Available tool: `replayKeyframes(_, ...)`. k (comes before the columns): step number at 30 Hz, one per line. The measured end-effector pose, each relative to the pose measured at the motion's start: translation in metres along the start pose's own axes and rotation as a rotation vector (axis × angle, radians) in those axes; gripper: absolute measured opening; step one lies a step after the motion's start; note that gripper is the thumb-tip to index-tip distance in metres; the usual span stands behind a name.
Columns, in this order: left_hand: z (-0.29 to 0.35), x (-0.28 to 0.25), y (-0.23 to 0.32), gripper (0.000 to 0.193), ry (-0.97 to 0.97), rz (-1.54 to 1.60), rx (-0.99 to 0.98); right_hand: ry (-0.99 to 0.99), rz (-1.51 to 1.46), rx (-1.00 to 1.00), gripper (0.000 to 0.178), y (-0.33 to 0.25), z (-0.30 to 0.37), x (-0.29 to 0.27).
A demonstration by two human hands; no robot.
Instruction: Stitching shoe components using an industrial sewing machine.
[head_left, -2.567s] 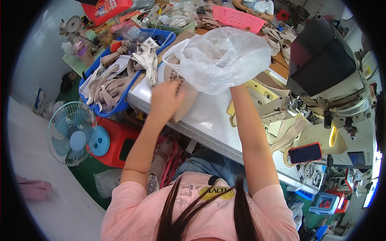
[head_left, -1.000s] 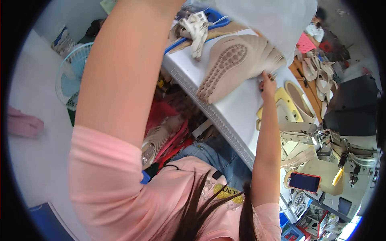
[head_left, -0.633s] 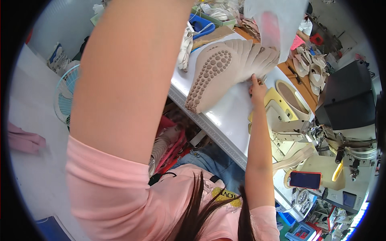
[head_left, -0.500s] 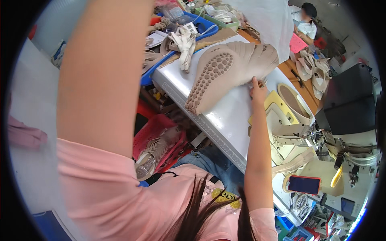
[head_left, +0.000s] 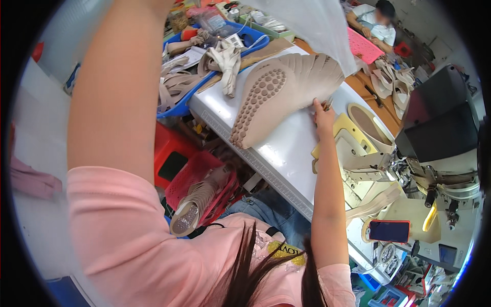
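A fanned stack of beige insole-shaped pieces (head_left: 279,100) lies over the white tabletop (head_left: 286,148). Raised brown dots cover part of the front piece. My right hand (head_left: 323,116) is closed at the stack's lower right edge, thumb against it. A small shiny metal thing (head_left: 327,106) shows by its fingers; its kind I cannot make out. My left arm (head_left: 115,92) reaches up along the left, and its hand is beyond the top edge. Close to the stack, a bundle of white straps (head_left: 225,64) hangs over the rim of a blue tray (head_left: 192,105).
A pale sewing machine (head_left: 358,158) stands right of my right hand, beside a beige oval sole (head_left: 369,124) and a phone (head_left: 389,231). Below the table's edge sits a pink basket (head_left: 176,187) with strappy pieces. Another person (head_left: 376,25) sits at the far right.
My view has shifted slightly, so the table and stack appear a little further left. The left arm has swung outward to the left. My right hand stays at the stack's edge.
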State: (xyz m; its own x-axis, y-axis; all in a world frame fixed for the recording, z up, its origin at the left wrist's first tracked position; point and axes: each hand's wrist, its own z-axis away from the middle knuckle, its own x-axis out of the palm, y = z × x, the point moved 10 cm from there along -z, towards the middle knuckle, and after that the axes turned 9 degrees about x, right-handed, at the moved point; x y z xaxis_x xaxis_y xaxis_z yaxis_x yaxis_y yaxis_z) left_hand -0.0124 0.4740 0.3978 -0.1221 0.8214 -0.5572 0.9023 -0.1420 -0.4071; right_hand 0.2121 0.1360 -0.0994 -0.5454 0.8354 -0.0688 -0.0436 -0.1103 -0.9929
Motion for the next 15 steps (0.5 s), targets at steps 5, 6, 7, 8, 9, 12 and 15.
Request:
replayKeyframes(5,0.042,0.059,0.171,0.019,-0.179,0.418,0.253,-0.072,-0.094,0.127,0.021,0.008,0.002,-0.005)
replayKeyframes(6,0.053,0.068,0.215,0.02,-0.193,0.499,0.355,-0.086,-0.147,0.127,0.021,0.01,0.0,-0.006)
replayKeyframes(7,0.066,0.075,0.257,0.021,-0.207,0.577,0.457,-0.103,-0.198,0.126,0.021,0.01,0.0,-0.004)
replayKeyframes(8,0.082,0.084,0.297,0.022,-0.226,0.651,0.556,-0.138,-0.216,0.19,0.017,0.012,0.002,0.002)
replayKeyframes(9,0.098,0.097,0.332,0.023,-0.248,0.723,0.646,-0.139,-0.212,0.19,0.017,0.006,0.004,0.008)
replayKeyframes(12,0.175,0.056,0.425,0.053,-0.22,0.935,0.771,-0.205,-0.856,0.305,0.014,0.002,0.01,0.01)
replayKeyframes(15,0.227,0.049,0.485,0.073,-0.479,1.376,1.044,-0.281,-0.763,0.316,0.019,0.013,0.007,0.038)
